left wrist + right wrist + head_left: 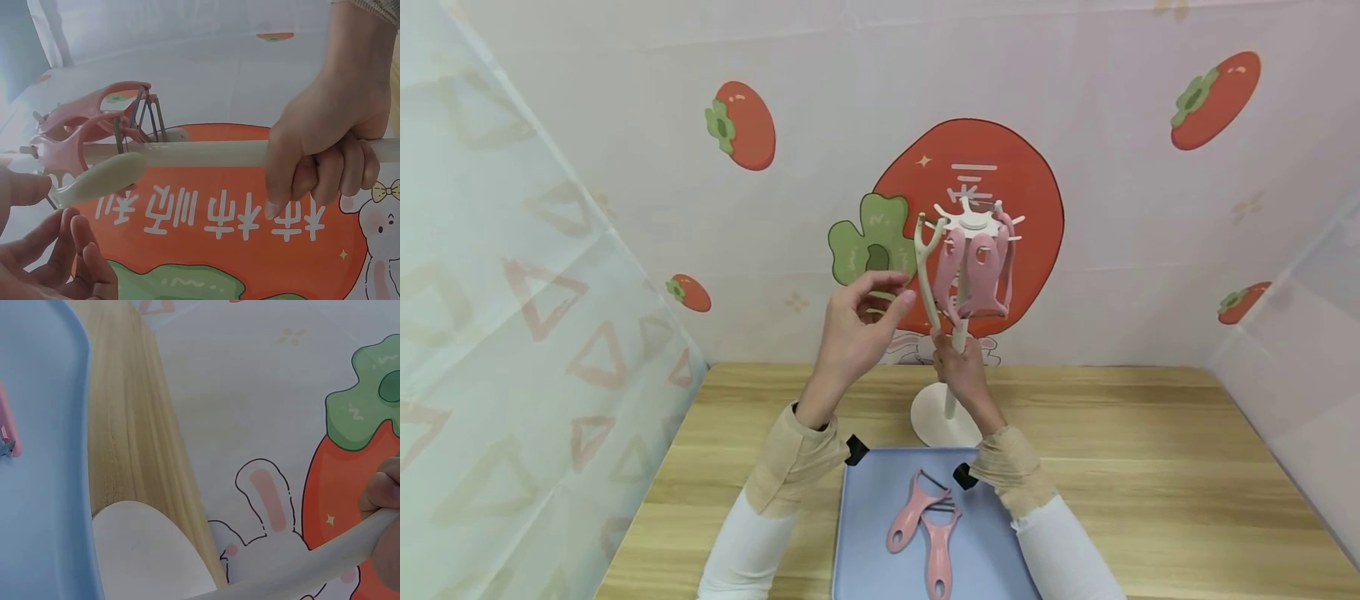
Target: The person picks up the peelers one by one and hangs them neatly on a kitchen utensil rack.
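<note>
A white rack (974, 220) with short arms around its top carries several pink peelers (982, 262) and one pale green peeler (924, 267), which hangs on the left side, handle down. My right hand (962, 367) grips the rack's white pole (212, 153), fingers wrapped round it below the peelers. To the left of the pale green peeler is my left hand (868, 321), thumb and fingers apart. In the left wrist view, the left fingertips (70, 219) overlap the fork end of that peeler's handle (106, 178). In the right wrist view, the right hand (384, 487) shows only partly.
On the wooden table (1135, 467) a light blue tray (865, 517) holds two pink peelers (938, 550), one overlapping the other. The rack's round white base (942, 417) stands just behind the tray. A printed cloth wall (1120, 250) rises behind the table.
</note>
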The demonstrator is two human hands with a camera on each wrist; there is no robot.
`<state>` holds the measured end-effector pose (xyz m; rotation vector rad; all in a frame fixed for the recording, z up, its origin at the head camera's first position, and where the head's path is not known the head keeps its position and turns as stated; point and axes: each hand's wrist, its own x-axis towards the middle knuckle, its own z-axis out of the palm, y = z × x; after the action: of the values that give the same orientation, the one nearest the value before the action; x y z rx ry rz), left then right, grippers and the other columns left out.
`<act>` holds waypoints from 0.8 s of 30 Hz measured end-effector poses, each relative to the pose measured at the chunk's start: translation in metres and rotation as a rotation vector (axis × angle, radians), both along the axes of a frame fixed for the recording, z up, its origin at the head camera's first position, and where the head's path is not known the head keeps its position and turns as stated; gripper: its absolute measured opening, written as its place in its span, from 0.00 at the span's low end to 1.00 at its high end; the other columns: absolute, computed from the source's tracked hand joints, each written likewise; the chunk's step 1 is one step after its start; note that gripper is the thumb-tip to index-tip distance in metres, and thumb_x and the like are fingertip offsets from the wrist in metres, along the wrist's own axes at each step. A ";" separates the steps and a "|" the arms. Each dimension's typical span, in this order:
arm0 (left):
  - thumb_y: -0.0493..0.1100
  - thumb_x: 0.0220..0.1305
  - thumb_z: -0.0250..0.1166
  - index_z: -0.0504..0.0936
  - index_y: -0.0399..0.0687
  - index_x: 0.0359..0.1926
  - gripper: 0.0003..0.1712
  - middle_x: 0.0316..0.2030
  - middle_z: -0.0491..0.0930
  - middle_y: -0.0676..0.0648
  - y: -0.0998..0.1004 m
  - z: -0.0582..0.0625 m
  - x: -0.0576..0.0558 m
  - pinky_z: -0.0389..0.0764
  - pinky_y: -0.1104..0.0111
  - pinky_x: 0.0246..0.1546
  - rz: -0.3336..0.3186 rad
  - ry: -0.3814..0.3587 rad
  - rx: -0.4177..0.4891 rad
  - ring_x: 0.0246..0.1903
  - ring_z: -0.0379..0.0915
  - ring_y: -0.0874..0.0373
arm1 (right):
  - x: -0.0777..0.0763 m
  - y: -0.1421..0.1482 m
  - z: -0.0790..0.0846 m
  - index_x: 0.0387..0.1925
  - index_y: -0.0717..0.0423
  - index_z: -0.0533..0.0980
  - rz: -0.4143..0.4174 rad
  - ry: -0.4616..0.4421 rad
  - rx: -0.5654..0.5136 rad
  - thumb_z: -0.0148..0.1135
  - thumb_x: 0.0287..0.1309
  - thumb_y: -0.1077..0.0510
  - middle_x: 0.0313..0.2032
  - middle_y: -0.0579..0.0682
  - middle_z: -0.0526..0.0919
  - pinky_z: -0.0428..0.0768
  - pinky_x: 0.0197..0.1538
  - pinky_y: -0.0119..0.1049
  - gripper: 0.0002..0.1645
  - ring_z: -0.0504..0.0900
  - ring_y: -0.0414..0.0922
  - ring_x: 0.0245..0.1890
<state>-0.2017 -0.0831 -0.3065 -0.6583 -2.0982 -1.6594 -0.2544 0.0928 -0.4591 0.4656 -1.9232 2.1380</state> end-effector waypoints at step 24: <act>0.44 0.68 0.69 0.86 0.48 0.50 0.12 0.41 0.86 0.52 -0.008 -0.060 0.043 0.83 0.65 0.35 -0.108 0.087 -0.379 0.35 0.82 0.62 | 0.000 0.000 0.002 0.28 0.73 0.68 -0.013 0.004 0.009 0.55 0.76 0.51 0.09 0.40 0.62 0.60 0.14 0.28 0.28 0.60 0.35 0.09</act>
<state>-0.1585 -0.0913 -0.3669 -0.9549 -2.3706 -1.2643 -0.2546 0.0928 -0.4568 0.4568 -1.9299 2.1194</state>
